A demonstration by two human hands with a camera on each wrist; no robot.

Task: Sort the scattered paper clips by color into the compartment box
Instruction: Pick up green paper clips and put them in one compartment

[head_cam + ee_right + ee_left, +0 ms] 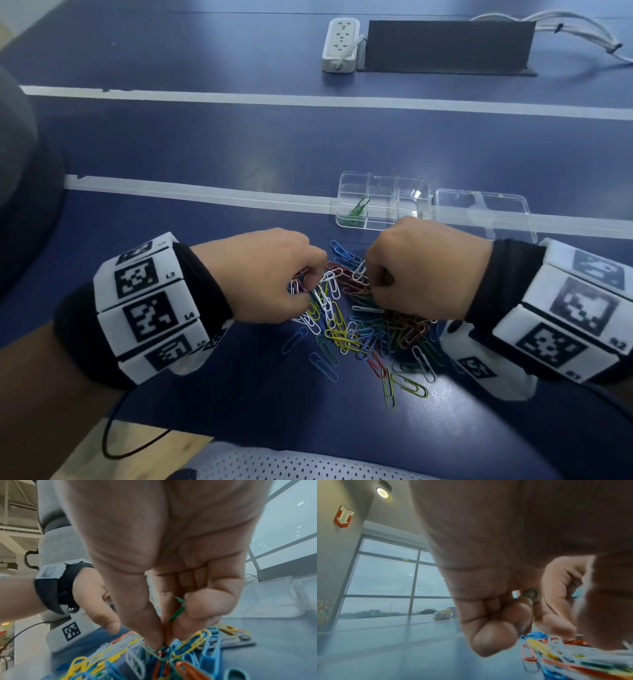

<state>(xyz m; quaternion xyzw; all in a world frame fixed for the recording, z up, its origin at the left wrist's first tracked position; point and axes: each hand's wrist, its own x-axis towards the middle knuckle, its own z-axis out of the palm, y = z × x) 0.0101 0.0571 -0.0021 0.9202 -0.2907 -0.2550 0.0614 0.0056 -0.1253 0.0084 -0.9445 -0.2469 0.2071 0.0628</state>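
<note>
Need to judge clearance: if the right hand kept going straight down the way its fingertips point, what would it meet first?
Most likely the paper clip pile: the right hand points fingertips-down at it, pinching a green clip. Contact already looks made, though depth is unclear.

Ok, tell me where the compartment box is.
In the head view the compartment box sits on the table just beyond the right hand, its open lid on its right.
</note>
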